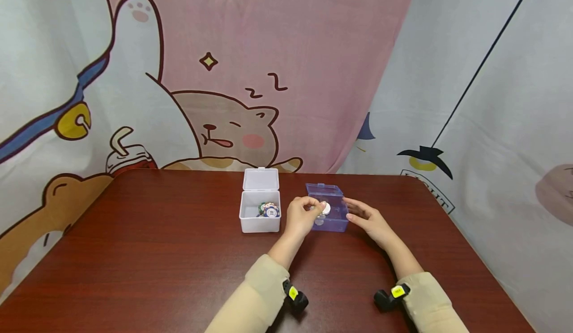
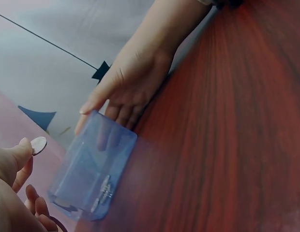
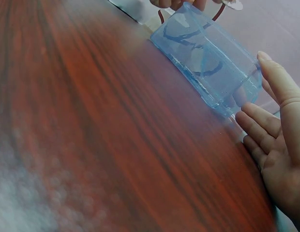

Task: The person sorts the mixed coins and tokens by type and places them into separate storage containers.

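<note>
My left hand (image 1: 301, 217) pinches a silvery coin (image 2: 39, 145) between thumb and fingertips, above the left part of a blue see-through plastic box (image 1: 333, 223). The box's lid is raised at the back. Several coins (image 2: 104, 193) lie inside, near its left end. On the other side, my right hand (image 1: 369, 222) rests its fairly straight fingers and thumb against the box's right end. In the right wrist view the box wall (image 3: 208, 72) stands between the two hands, and the coin peeks in at the top edge.
Left of the blue box stands a white plastic box (image 1: 259, 225), its lid up, holding several patterned chips (image 1: 269, 210). Both boxes are on a dark red-brown wooden table (image 1: 179, 253). A cartoon-print curtain (image 1: 322, 74) hangs behind the table's far edge.
</note>
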A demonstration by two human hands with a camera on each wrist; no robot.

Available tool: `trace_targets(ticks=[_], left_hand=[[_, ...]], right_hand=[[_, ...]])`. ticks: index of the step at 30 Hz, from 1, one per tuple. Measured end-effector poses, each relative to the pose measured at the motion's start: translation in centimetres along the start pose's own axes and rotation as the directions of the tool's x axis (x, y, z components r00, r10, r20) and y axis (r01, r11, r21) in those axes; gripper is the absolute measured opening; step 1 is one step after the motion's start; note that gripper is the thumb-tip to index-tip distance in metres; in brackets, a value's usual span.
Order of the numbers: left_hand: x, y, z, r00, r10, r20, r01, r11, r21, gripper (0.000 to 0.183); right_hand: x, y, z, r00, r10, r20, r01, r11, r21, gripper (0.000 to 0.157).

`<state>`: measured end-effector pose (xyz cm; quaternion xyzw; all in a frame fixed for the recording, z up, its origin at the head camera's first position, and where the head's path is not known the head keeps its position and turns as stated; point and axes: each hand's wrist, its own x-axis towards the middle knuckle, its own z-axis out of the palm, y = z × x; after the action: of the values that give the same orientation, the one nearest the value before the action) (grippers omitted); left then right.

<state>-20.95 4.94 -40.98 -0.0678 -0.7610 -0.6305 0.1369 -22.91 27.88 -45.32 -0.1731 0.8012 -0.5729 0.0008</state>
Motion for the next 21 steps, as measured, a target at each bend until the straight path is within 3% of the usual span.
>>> trace_targets(ticks=[8, 21], left_hand=[[0.5, -1.4, 0.6, 0.997, 0.019, -0.078, -0.016, 0.999, 0.039, 0.018], [1.4, -2.2, 1.4, 0.994, -0.004, -0.112, 0.011, 0.998, 0.062, 0.017]], right_hand=[[0.1, 0.3, 0.0, 1.0, -0.012, 0.004, 0.012, 1.0, 0.023, 0.048], [0.1, 0.4, 0.0, 1.0, -0.015, 0.004, 0.015, 0.999, 0.03, 0.048]])
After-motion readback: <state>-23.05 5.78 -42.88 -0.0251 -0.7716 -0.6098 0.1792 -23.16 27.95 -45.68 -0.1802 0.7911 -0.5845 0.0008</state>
